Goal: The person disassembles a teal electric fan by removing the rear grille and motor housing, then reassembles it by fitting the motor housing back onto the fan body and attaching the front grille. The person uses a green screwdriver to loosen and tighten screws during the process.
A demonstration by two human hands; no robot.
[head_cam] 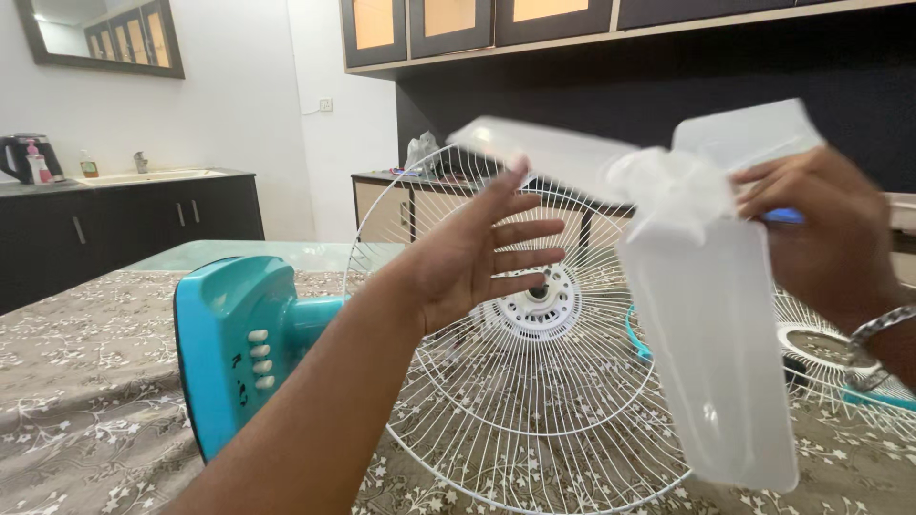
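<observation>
Right hand (pixel 821 238) grips the clear fan blade (pixel 711 362) hub; left hand (pixel 477 253) open beside.

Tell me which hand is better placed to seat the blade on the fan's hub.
Right. The right hand holds the translucent fan blade above the rear guard; the left hand is open, empty.

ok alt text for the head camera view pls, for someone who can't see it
A person's right hand holds a translucent white plastic three-blade fan propeller by its hub, while the open left hand touches one blade tip. Behind them, a turquoise fan body with a white wire grille lies on a floral tablecloth.
</observation>
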